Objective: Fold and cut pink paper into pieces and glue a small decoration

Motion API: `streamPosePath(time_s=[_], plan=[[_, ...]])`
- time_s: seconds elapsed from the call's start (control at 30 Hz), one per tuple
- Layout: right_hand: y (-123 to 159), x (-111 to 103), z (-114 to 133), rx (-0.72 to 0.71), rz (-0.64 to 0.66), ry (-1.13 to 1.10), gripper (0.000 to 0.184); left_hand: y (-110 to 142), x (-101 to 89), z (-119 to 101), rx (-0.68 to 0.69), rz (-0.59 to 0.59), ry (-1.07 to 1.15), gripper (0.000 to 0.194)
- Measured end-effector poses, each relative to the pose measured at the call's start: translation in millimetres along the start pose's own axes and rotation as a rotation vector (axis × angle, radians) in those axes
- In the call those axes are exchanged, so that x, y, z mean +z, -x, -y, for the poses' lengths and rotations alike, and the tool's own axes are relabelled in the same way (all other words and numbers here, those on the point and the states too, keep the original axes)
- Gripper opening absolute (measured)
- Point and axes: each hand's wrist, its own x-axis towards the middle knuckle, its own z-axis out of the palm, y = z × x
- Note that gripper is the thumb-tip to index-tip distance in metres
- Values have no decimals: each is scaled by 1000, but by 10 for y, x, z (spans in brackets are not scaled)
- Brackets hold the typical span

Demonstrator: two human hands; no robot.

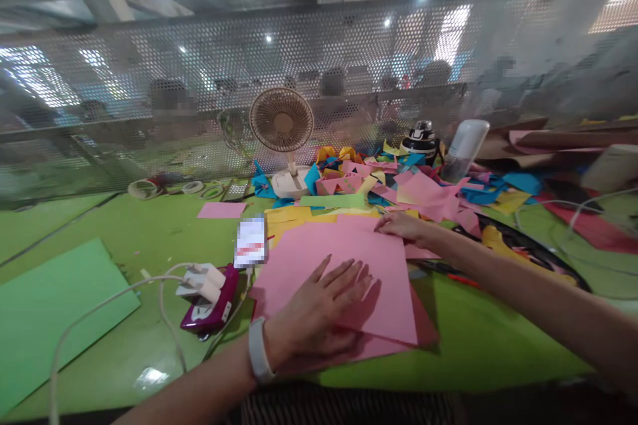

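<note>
A sheet of pink paper point(299, 265) lies on the table in front of me, with more pink and reddish sheets point(423, 322) showing beneath it. My left hand point(323, 309), a grey band on its wrist, rests over the pink sheet with its fingers stretched out and apart. At the sheet's upper right edge, my right hand point(403, 227) has its fingers bent together on the paper. Yellow sheets point(289, 214) and a light green strip point(333, 201) lie just beyond.
A purple power strip point(209, 309) with plugs and cables and a phone point(250, 241) lie left of the paper. Green sheets point(64, 319) are farther left. Behind stand a fan point(282, 119), scrap paper point(423, 192) and a bottle point(421, 139). A black tray point(528, 252) sits right.
</note>
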Motion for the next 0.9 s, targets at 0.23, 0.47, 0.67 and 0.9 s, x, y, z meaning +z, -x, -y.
streamPosePath(time_s=[0.23, 0.47, 0.67, 0.9], plan=[[262, -59, -33, -200, -81, 62, 25, 132, 90, -175, 51, -189, -270, 38], [800, -296, -156, -567, 149, 285, 34, 153, 180, -321, 18, -109, -245, 34], [952, -199, -100, -610, 353, 394, 35, 105, 74, -216, -376, -135, 373, 30], [602, 110, -85, -384, 143, 258, 40, 96, 210, 41, -767, -269, 793, 40]])
